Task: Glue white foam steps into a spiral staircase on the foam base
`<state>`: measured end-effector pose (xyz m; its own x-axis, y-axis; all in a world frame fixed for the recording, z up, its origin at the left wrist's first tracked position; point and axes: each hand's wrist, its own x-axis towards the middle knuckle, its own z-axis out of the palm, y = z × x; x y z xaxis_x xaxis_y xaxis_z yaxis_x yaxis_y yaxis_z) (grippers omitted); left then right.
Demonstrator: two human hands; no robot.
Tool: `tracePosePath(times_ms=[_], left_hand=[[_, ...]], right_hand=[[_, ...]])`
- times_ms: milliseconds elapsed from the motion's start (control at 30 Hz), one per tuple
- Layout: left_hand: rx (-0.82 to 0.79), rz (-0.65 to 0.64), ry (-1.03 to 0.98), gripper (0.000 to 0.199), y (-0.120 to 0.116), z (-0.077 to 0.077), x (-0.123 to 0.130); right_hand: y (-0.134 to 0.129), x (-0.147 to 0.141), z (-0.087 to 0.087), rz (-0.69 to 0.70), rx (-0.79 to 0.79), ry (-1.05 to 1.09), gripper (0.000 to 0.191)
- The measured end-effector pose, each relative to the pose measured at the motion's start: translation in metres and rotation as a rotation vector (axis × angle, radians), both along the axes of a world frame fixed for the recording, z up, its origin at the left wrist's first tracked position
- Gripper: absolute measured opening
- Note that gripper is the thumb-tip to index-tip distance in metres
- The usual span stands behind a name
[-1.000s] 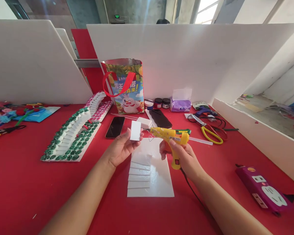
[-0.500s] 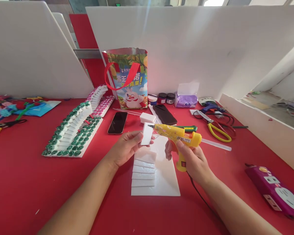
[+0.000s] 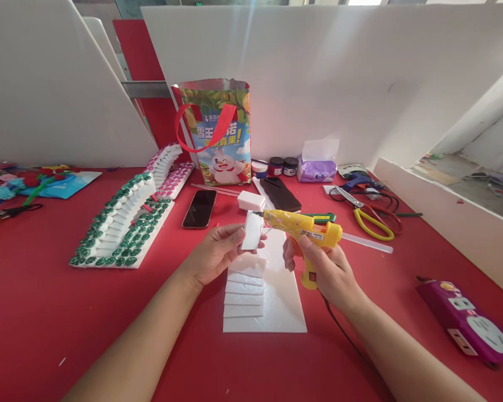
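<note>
Between the thumb and fingers of my left hand (image 3: 220, 248) is a small white foam rectangle (image 3: 252, 231), tilted up. My right hand (image 3: 329, 268) is wrapped round the handle of a yellow hot glue gun (image 3: 299, 226), whose nozzle meets the upper edge of the rectangle. A clear glue stick (image 3: 368, 243) sticks out of the gun's back. Below my hands lies a white foam board (image 3: 283, 304), with several overlapping white foam strips (image 3: 243, 298) stepped along its left side. A short stack of white foam rectangles (image 3: 251, 200) sits just beyond my left hand.
Two phones (image 3: 199, 209), a printed bag (image 3: 220, 134), paint jars (image 3: 275, 166) and a tissue pack (image 3: 317, 169) stand or lie toward the back. Scissors (image 3: 371, 220) and a purple power strip (image 3: 465, 324) are at right. A green-trimmed foam model (image 3: 119, 229) is at left.
The glue gun's nozzle stays at the upper part of the foam rectangle, with both hands almost still. The whole view has shifted slightly.
</note>
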<state>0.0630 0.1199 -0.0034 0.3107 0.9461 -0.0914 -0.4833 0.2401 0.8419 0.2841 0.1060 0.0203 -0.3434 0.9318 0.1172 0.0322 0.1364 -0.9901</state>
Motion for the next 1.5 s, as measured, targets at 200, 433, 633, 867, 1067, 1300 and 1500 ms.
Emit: tracePosePath(times_ms=[200,433,633,867,1067,1300,1500], left_hand=[[0.004,-0.003,-0.002,0.027,0.0012,-0.0022,-0.0004],[0.018,-0.023,-0.017,0.027,0.0013,-0.0032,-0.0019],[0.031,-0.025,-0.029,0.027,0.0016,-0.0035,-0.0023],[0.026,-0.031,-0.01,0.026,0.0013,-0.0024,-0.0019],[0.024,-0.028,-0.027,0.025,0.0023,-0.0033,-0.0025],[0.035,-0.002,-0.07,0.027,0.0034,-0.0045,-0.0023],[0.026,0.025,-0.082,0.029,0.0036,-0.0029,-0.0013]], right_hand=[[-0.0003,-0.0005,0.0007,0.003,-0.004,-0.014,0.046],[-0.0008,-0.0013,0.0007,0.023,0.001,-0.01,0.044],[-0.001,-0.0032,0.0033,0.023,0.02,-0.001,0.042],[-0.0014,-0.0018,0.0016,0.036,-0.021,-0.017,0.043],[-0.0017,-0.0027,0.0028,0.035,-0.004,-0.013,0.043],[-0.0029,-0.0029,0.0007,0.053,0.009,-0.037,0.046],[-0.0046,-0.0033,0.002,0.056,0.007,-0.062,0.048]])
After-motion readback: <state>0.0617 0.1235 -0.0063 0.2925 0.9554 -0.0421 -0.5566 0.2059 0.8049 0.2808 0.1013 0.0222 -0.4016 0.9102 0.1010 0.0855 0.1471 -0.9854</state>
